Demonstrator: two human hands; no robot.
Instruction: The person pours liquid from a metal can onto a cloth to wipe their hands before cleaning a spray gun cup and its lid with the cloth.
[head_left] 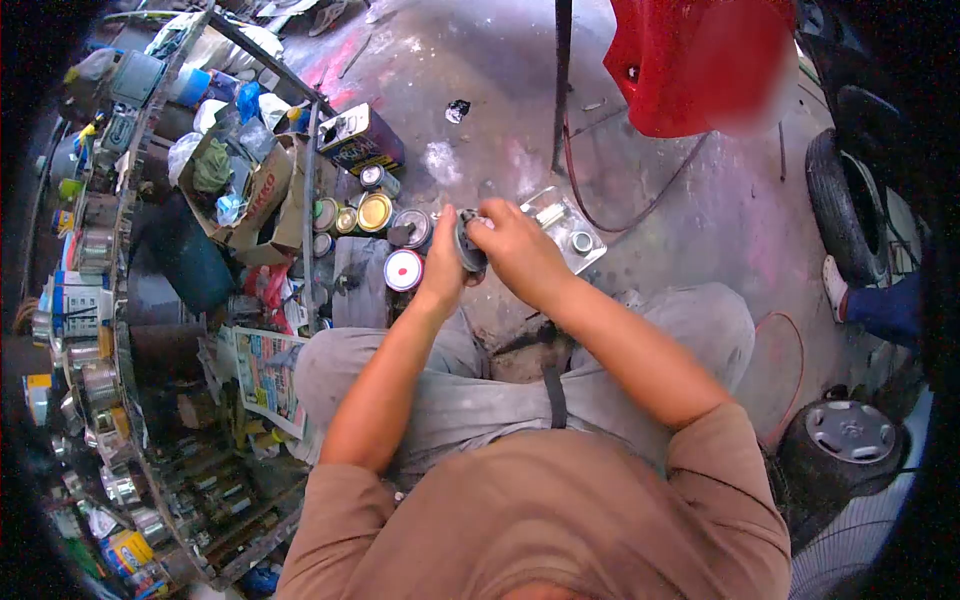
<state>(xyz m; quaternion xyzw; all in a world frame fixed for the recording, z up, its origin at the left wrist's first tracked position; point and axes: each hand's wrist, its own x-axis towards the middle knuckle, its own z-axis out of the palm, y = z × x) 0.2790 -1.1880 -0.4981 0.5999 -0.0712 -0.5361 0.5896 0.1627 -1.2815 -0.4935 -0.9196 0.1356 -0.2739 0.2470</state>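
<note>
In front of my lap, my left hand [444, 262] is closed around a small dark, round object [467, 248] that looks like a tin; its exact kind is hard to make out. My right hand [520, 248] meets it from the other side, with curled fingers pressed on its upper edge. The fingers hide much of it. Beyond my right hand a clear tray [583, 248] lies on the floor, with a small round cup [581, 241] on it. Just left of my hands stand a white-lidded can [403, 270] and an open can with grey contents [410, 228].
Several paint cans, one yellow-topped [374, 212], and a large rectangular tin [362, 138] stand to the left. A crowded metal rack [125, 330] and a cardboard box [262, 205] flank them. A red panel [690, 65], a hose [640, 222] and tyres [838, 205] are to the right.
</note>
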